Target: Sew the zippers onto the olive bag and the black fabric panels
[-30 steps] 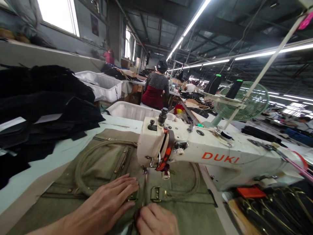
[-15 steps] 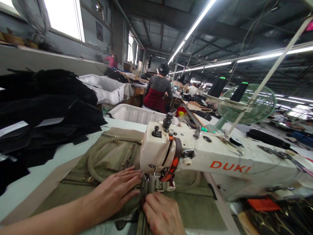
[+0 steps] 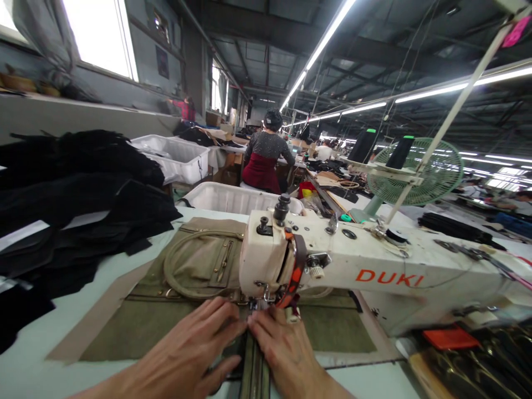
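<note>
An olive-green fabric bag panel (image 3: 137, 321) lies under the head of a white sewing machine (image 3: 344, 266). It bears a rounded handle (image 3: 170, 271) and a short zipper (image 3: 225, 260). My left hand (image 3: 195, 343) rests on the panel left of the presser foot, fingers bent and thumb apart. On the other side, my right hand (image 3: 286, 343) has its fingers closed on a long olive strip (image 3: 254, 371) that runs toward me from the foot. Its fingertips are close by the needle area, and they hide part of the strip and the seam.
Dark fabric pieces (image 3: 83, 194) are piled at the left. A white plastic bin (image 3: 203, 194) stands behind the machine. Thread cones (image 3: 399, 152) and a green fan (image 3: 440, 172) rise at the right. Farther off, a person (image 3: 266, 155) sits with their back to me.
The bag panel has slid away from me under the machine head. My right hand has moved forward, closer to the presser foot. My left fingers have become more bent.
</note>
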{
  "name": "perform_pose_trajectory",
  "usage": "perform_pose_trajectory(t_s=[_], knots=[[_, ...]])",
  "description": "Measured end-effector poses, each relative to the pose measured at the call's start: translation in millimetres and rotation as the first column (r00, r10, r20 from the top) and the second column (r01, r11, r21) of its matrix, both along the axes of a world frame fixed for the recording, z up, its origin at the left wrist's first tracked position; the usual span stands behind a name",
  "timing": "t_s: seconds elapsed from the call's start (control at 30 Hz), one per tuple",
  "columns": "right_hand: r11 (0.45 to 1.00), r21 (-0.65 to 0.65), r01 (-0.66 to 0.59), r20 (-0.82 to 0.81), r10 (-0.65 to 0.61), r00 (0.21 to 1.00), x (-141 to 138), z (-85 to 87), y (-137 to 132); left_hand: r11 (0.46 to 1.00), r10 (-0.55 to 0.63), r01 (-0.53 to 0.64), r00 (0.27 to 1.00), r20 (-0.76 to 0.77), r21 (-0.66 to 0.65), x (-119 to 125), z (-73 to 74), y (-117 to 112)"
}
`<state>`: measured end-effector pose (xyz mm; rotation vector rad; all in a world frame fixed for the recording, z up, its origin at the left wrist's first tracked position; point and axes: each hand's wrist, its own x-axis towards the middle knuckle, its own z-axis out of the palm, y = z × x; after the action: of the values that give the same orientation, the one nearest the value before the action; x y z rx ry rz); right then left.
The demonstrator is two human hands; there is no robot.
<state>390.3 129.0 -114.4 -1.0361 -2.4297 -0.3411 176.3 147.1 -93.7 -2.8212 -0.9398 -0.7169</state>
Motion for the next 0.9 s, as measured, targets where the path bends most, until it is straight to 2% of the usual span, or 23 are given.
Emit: perform_pose_trajectory(t_s=[0.1, 0.2, 0.33, 0.4, 0.47, 0.53, 0.6, 0.77, 0.9], knots=[[0.995, -0.093, -0.032, -0.055, 0.027, 0.998, 8.5, -2.8, -7.7, 0.998, -0.064, 0.063, 0.997, 0.045, 0.012, 2.1, -0.5, -9.7], [0.967, -0.244, -0.069, -0.078, 0.051, 0.996, 21.5, 0.1, -19.4, 0.992, -0.126, 0.127, 0.991, 0.055, -0.024, 5.0, -3.4, -4.4], [0.941, -0.323, -0.101, -0.202, 0.036, 0.979, 34.7, 8.2, -29.7, 0.983, -0.166, 0.169, 0.985, 0.053, -0.075, 5.0, -4.2, 2.9], [0.925, -0.363, -0.11, -0.274, 0.007, 0.962, 35.4, 11.1, -29.0, 0.985, -0.169, 0.171, 0.985, 0.045, -0.034, 4.6, -2.1, 3.2], [0.919, -0.384, -0.086, -0.274, -0.024, 0.961, 32.5, 12.4, -25.9, 0.986, -0.167, 0.167, 0.985, 0.041, 0.008, 4.7, 0.6, 2.6], [0.925, -0.38, -0.035, -0.204, -0.047, 0.978, 28.3, 12.4, -22.9, 0.984, -0.176, 0.176, 0.983, 0.046, -0.003, 4.6, 2.8, 2.5], [0.935, -0.355, 0.004, -0.113, -0.047, 0.992, 25.4, 10.9, -21.4, 0.98, -0.184, 0.187, 0.982, 0.053, -0.07, 3.8, 3.8, 3.3], [0.974, -0.225, -0.007, -0.004, 0.006, 1.0, 27.3, 2.0, -19.8, 0.959, -0.175, 0.183, 0.983, 0.055, -0.218, 2.9, 2.4, 7.8], [0.988, -0.152, -0.004, 0.023, 0.007, 1.0, 30.7, -3.9, -13.8, 0.964, -0.197, 0.202, 0.979, 0.048, -0.173, 7.7, 1.1, 13.7]])
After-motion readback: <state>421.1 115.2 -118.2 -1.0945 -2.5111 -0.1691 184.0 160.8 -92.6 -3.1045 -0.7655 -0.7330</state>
